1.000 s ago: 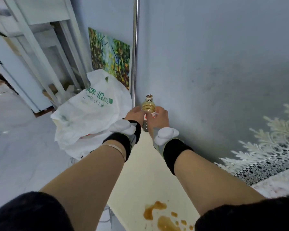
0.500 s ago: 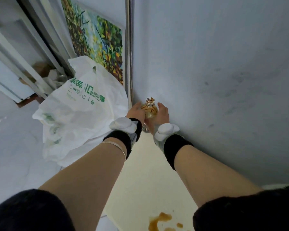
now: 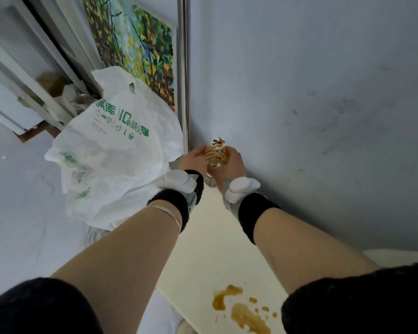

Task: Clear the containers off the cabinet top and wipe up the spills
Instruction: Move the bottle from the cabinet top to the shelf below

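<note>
A clear plastic bottle [image 3: 216, 155] with amber liquid and a patterned cap stands at the far end of the cream cabinet top [image 3: 203, 249], against the grey wall. My left hand [image 3: 194, 160] wraps its left side and my right hand [image 3: 231, 167] wraps its right side, both closed around the bottle. The lower part of the bottle shows between my wrists. Brown spilled liquid [image 3: 241, 309] lies in a puddle and several drops on the near end of the cabinet top, between my forearms.
A white plastic bag [image 3: 111, 150] with green print bulges to the left of the cabinet end, over the floor. A metal pole [image 3: 184, 68] runs up the wall corner beside the bottle. A colourful painting [image 3: 135, 44] leans behind the bag. White frames stand at the far left.
The view has tilted down and left, so the lace cloth at the right has dropped out of sight. Both hands stay around the bottle in the same spot.
</note>
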A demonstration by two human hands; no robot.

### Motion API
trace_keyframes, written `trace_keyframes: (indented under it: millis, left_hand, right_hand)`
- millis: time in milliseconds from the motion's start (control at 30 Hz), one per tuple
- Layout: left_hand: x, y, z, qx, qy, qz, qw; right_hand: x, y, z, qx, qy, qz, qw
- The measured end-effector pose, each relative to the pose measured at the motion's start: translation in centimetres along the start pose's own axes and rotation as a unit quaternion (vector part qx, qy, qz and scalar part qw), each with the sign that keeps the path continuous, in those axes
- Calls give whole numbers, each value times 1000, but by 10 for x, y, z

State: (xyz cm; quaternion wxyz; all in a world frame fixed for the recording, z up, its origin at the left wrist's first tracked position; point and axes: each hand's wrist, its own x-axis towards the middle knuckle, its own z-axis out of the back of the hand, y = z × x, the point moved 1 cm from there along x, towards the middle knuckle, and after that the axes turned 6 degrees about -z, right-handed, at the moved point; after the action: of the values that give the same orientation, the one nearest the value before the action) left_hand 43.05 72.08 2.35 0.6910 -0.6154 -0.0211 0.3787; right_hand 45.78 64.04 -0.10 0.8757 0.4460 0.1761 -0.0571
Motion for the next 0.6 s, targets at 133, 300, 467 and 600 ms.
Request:
trace_keyframes:
  millis: [133,300,467,600]
  left_hand:
    - [-25,7,-1,10,-3,3,1000]
    - [-84,15,-9,-5,-15,13,1000]
    - [-157,34,-17,-15,-36,9,999]
    - [-208,51,-26,-23,-52,0,998]
  right_hand:
    - [-24,-11,11,5,0,0,1000]
    - [-72,-34,40,14,13,11,1000]
    - [-115,-77,59,6,43,36,998]
    - [-154,-108,82,11,56,40,998]
